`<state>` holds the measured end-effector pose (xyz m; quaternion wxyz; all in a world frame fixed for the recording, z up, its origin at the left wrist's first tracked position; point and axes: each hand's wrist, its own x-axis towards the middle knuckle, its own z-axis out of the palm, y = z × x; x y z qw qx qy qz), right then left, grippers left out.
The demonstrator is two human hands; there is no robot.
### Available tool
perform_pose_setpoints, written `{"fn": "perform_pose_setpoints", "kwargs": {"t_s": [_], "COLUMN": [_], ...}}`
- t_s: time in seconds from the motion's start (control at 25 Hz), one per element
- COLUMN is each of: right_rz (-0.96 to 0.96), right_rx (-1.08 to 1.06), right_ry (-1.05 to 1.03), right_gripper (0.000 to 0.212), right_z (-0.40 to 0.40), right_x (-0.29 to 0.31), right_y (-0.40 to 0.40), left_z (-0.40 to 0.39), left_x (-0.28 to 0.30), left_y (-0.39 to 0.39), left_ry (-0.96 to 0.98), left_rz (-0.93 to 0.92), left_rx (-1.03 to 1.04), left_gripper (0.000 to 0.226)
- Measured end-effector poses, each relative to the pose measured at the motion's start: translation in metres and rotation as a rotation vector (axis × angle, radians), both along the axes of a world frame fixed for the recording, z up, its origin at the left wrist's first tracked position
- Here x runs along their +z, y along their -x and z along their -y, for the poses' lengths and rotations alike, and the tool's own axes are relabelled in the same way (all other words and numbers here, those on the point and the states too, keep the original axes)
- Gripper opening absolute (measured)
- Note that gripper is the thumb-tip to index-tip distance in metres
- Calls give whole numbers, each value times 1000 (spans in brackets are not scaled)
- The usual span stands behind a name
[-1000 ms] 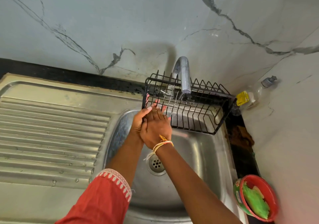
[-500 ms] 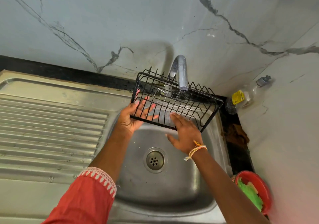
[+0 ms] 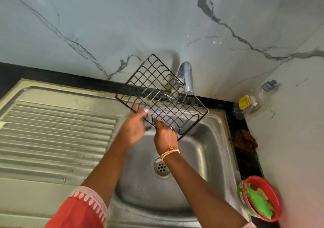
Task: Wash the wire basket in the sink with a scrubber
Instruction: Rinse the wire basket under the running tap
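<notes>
The black wire basket (image 3: 162, 96) was tilted up over the stainless steel sink bowl (image 3: 206, 150), its grid bottom facing me and its far corner raised against the white marble-patterned wall (image 3: 157, 26). Water from the chrome tap (image 3: 186, 77) ran onto its right part. My left hand (image 3: 135, 128) was at the near left edge of the basket, thumb up against the wires; it was blurred, so I could not tell whether its fingers were closed round a wire. My right hand (image 3: 164, 135) gripped the near edge just beside it, fingers tucked behind the rim, with a yellow and white thread band (image 3: 169, 152) on the wrist. Below my hands lay the round drain (image 3: 161, 167) in the bowl's floor. To the left stretched the ribbed steel draining board (image 3: 57, 136). At the far right corner a clear plastic bottle with a yellow label (image 3: 249, 101) leaned against the wall. Near right, a red round tub (image 3: 261, 198) held a green scrubber (image 3: 257, 202).
</notes>
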<state>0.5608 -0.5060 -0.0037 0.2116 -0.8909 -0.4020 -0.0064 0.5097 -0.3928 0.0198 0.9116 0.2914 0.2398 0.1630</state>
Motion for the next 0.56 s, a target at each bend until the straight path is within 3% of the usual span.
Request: {"fn": "perform_pose_setpoints", "kwargs": {"t_s": [0.08, 0.32, 0.4, 0.56], "right_rz": [-29, -138, -143, 87], "right_rx": [2, 279, 275, 336], "right_ry": [-2, -119, -26, 277], "right_gripper": [25, 32, 40, 45], "right_z": [-15, -12, -6, 21], "right_x": [10, 25, 23, 7], "right_y": [7, -4, -8, -25], "left_z": [33, 22, 25, 19], "left_x": [-8, -2, -4, -8], "left_y": [-5, -17, -21, -32], "left_ry": [-62, -145, -186, -239], "left_rz": [-84, -75, -104, -147], "left_rx": [1, 185, 190, 234], "left_gripper": [31, 28, 24, 39]}}
